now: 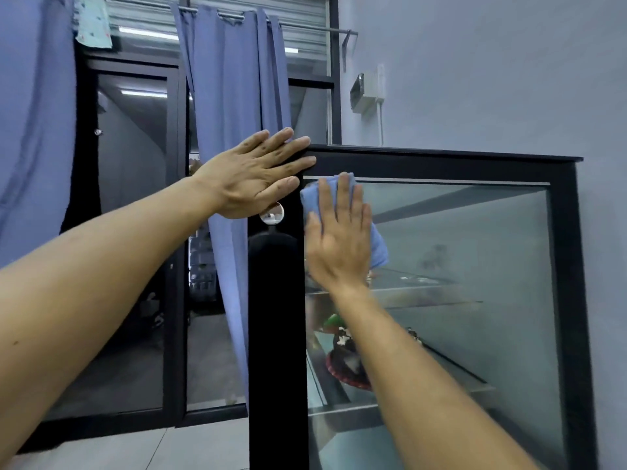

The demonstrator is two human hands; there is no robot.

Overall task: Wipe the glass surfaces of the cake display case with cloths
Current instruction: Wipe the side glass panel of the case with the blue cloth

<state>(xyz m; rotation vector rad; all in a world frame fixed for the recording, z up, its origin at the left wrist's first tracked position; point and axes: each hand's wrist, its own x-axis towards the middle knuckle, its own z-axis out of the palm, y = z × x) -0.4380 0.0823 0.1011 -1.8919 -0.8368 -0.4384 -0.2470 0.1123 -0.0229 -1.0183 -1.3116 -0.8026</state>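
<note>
The cake display case has a black frame (pixel 441 161) and a large glass side pane (pixel 475 252). My right hand (pixel 339 239) lies flat with straight fingers on a folded blue cloth (pixel 378 245), pressing it against the pane's upper left corner. My left hand (pixel 258 174) rests flat with straight fingers on the case's top left corner, over the black corner post (pixel 278 334). Behind the glass I see shelves and a dark cake (pixel 346 364) low on the left.
Blue curtains (pixel 234 96) hang left of the case before black-framed glass doors (pixel 135 232). A grey wall (pixel 492 79) with a small white box (pixel 368 88) stands behind the case. Light floor tiles (pixel 169 449) lie at the bottom left.
</note>
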